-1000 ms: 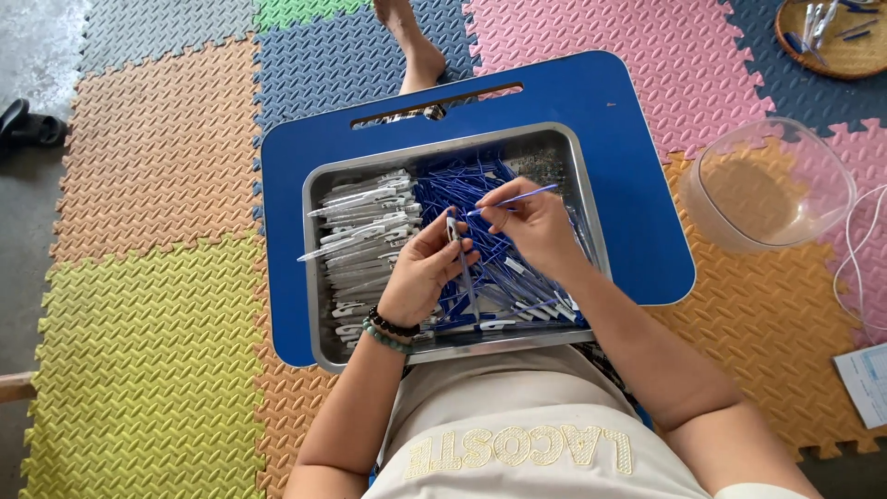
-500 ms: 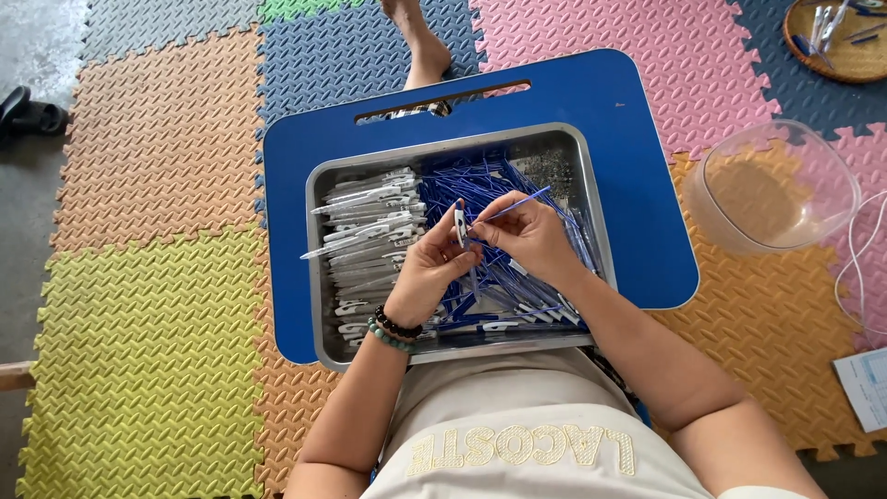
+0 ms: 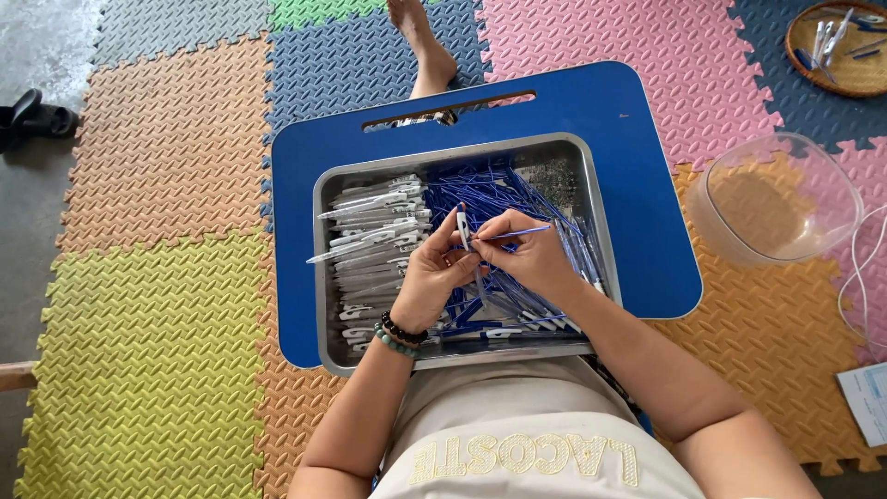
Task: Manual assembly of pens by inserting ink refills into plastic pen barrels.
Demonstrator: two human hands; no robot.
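Note:
A metal tray [image 3: 325, 277] rests on a blue lap table [image 3: 628, 157]. White pen barrels [image 3: 370, 231] fill the tray's left half and thin blue refills [image 3: 490, 189] its right half. Above the tray's middle, my left hand [image 3: 430, 277] holds one white pen barrel [image 3: 462, 225] upright. A thin blue refill [image 3: 517, 233] is pinched in my right hand [image 3: 527, 254], its tip at the barrel. The two hands touch. Beaded bracelets circle my left wrist.
Coloured foam mats cover the floor. A clear plastic bowl [image 3: 776, 199] stands right of the table, a round woven tray [image 3: 845, 46] with pens lies at the top right. A bare foot [image 3: 420, 42] shows beyond the table. Black sandals [image 3: 28, 115] lie at the far left, papers [image 3: 868, 397] at the right.
My hands came closer together. The refill's tip swung in from pointing away to meet the barrel in my left hand.

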